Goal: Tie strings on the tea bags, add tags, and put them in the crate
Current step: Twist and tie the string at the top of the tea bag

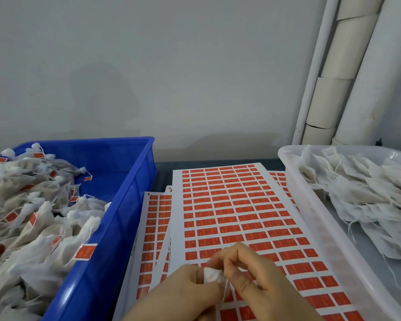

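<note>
My left hand grips the gathered white top of a tea bag low in the middle of the view. My right hand pinches its thin white string, which hangs down between the two hands. Most of the bag is hidden behind my fingers. Under both hands lies a white sheet of red tags. The blue crate on the left holds several tied bags with red tags.
A clear plastic tray on the right holds a heap of untied white tea bags. More tag sheets lie under the top one. White pipes run up the grey wall at the back right.
</note>
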### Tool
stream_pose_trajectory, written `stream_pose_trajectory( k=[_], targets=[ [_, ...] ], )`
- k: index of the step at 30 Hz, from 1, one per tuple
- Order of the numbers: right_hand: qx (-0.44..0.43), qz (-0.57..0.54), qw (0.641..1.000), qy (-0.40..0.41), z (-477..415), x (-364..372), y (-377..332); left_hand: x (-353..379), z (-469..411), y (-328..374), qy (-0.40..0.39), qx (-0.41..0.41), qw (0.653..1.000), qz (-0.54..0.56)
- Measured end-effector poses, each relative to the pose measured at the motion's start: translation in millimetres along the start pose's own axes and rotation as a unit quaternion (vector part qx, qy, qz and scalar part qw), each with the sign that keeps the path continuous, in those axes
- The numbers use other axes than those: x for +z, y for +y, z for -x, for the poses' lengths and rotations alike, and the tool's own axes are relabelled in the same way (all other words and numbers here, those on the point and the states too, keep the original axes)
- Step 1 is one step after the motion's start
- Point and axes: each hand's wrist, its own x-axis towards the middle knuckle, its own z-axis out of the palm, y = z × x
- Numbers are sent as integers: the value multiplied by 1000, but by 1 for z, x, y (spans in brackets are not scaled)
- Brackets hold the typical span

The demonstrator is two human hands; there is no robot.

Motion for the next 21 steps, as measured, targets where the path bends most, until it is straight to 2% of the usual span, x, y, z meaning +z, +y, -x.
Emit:
stream_pose_trajectory(
  k=[3,10,16,18,21],
  targets=[
    [7,13,1000,3,0,2,3,0,-1,-2,34,5,999,-5],
    [29,72,997,17,-3,6,2,4,-5,5,120,109,972,-170],
    [51,119,991,18,-7,8,6,5,-10,5,160,128,950,-236],
    [58,105,993,21,-8,8,9,4,-12,7,174,131,941,-259],
    [85,126,988,3,-13,8,7,6,-13,8,198,148,937,-247]
  ],
)
